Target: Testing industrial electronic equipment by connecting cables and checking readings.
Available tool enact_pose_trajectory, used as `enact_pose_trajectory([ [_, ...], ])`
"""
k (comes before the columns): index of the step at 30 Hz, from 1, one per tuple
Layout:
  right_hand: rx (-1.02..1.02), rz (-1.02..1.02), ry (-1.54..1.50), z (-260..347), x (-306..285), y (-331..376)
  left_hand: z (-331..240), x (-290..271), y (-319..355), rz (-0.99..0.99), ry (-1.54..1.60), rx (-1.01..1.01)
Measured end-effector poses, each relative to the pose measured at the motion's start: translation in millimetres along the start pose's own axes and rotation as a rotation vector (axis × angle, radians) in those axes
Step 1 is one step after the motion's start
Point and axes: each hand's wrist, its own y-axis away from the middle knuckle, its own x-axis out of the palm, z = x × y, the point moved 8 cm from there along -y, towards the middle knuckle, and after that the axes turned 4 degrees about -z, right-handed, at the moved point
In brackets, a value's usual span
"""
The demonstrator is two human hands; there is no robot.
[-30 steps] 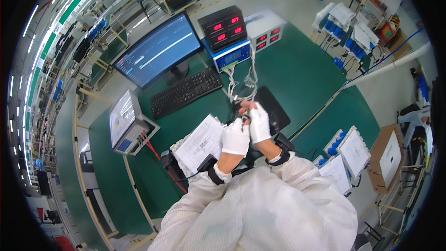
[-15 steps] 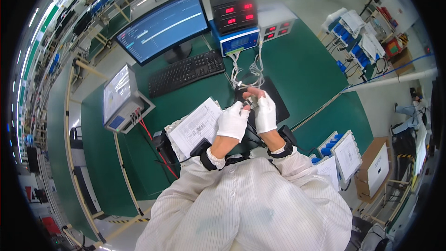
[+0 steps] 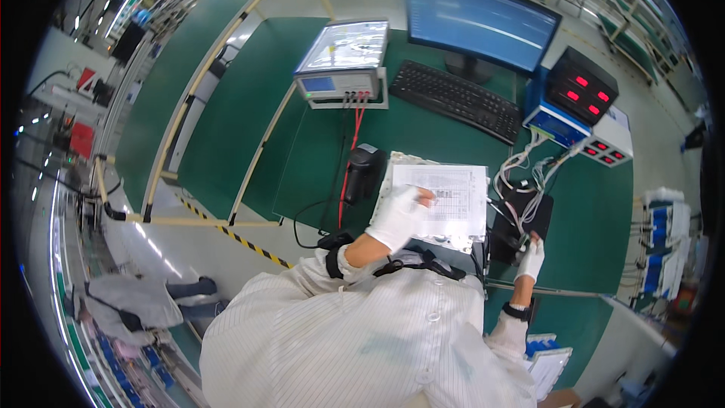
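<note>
Left hand [image 3: 399, 217] over the printed sheet [image 3: 458, 196], just in front of you; its fingers blur — can't tell if spread or pinching. Right hand [image 3: 531, 258] at the black pad's [image 3: 541, 215] near edge; its grip unreadable too. A dragging wrist could skew the sheet; a right-hand pull could snag the white cables [image 3: 538, 174]. Scanner [image 3: 365, 170] crowds your left — room on the worktop [image 3: 589, 215] lies right of the pad.
</note>
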Motion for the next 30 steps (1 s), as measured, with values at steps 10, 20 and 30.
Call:
enact_pose_trajectory([
  [10, -0.498, -0.09, 0.614, 12, 23, -2, 136, -164, 19, -0.694, 0.049, -0.285],
  [20, -0.77, -0.556, 0.796, 20, -5, 5, 190, -101, -7, -0.369, -0.544, -0.453],
  [30, -0.697, -0.568, 0.667, -17, -7, 19, 212, -74, -25, -0.224, -0.517, -0.587],
])
